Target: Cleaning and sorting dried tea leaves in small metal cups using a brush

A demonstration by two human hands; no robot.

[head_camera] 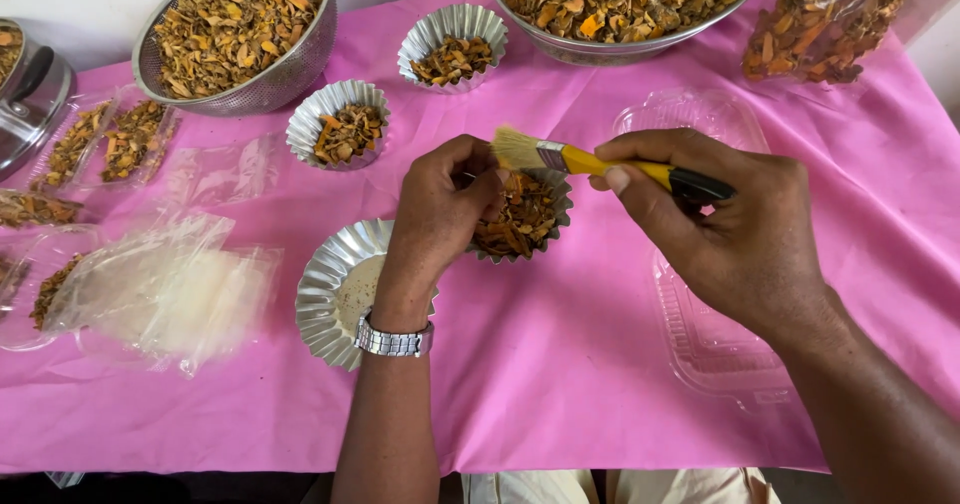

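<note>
**Brush in one hand, fluted foil cup in the other**

So the right hand [745,229] is pinched around a small paintbrush with a yellow-and-black handle [610,166], thumb and fingers closed on the handle, pale bristles pointing left and hovering right over the cup. The left hand [440,214], with a silver metal link watch [392,341] on the wrist, is curled over the near rim of a crinkly fluted foil cup full of dried orange-brown chips [522,219], fingers bent in and gripping its edge. That cup sits about mid-table on the pink cloth [560,364].

Just left of the wrist there's another fluted foil cup, this one with only pale powdery residue inside [335,284]. Further back are two more filled foil cups [345,124] [455,49], same pleated shiny walls.

At the back, two big round steel bowls heaped with the same rough, flaky chips: one perforated like a colander [240,34], one smooth [620,9]. A clear plastic bag of chips [820,24] lies at the far right corner.

Under the right forearm, a clear ribbed plastic clamshell tray [710,349]. Off to the left, crumpled clear plastic pouches [170,284], some with chips in them.
</note>
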